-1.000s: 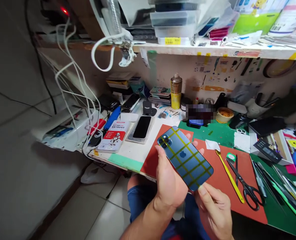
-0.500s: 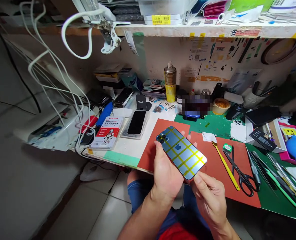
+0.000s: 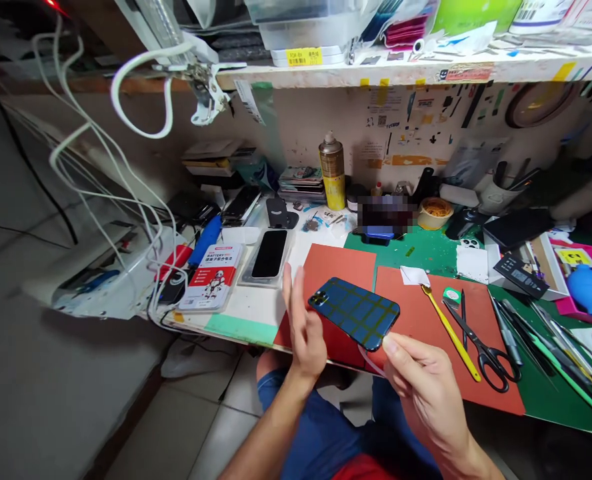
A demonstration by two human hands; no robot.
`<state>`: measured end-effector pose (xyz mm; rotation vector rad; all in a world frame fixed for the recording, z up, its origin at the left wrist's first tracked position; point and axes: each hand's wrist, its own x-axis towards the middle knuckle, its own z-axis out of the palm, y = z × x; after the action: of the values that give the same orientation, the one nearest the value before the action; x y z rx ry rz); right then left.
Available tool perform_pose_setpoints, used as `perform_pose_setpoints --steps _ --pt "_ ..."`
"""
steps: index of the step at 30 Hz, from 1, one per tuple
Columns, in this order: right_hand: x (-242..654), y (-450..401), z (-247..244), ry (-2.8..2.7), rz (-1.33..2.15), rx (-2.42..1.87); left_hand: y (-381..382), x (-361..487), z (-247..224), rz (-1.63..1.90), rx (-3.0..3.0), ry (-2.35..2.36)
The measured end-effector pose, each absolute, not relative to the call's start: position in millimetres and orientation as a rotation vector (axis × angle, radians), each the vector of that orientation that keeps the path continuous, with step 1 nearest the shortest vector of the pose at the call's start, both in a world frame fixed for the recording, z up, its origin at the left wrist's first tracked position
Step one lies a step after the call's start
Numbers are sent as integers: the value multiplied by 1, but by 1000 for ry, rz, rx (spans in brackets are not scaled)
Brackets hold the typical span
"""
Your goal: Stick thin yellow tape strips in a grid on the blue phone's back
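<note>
A blue smartphone (image 3: pixel 359 310), its back facing up, has yellow tape strips crossing it in a grid and a camera cluster at its left end. My right hand (image 3: pixel 423 380) pinches the phone's near right corner between thumb and fingers. The phone is held in the air above the red-brown mat (image 3: pixel 321 267). A pale thin strip or cable hangs below it near my right fingers; what it is I cannot tell. Just left of the phone is my left hand (image 3: pixel 305 333), fingers stretched upward and holding nothing.
On the right mat lie a yellow brush (image 3: pixel 451 333), black scissors (image 3: pixel 483 350) and a small green-labelled item. Tweezers (image 3: pixel 556 357) and other tools are beyond. To the left are another phone (image 3: pixel 270 253) and a battery package (image 3: pixel 211 277). A spray can (image 3: pixel 332 172) stands behind.
My left hand has let go of the phone and moved left, its fingers now spread. The phone has come down slightly and tilted, its back looking darker, held by my right hand alone.
</note>
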<state>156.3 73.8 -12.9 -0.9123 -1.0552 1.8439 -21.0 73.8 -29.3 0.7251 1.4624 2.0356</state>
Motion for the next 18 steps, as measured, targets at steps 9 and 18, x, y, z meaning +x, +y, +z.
perform_pose_setpoints --steps 9,18 --pt "155 82 -3 -1251 1898 -1000 96 -62 -22 1141 2053 936" --pt "159 77 20 -1131 2100 -993 101 -19 -31 1604 1088 984"
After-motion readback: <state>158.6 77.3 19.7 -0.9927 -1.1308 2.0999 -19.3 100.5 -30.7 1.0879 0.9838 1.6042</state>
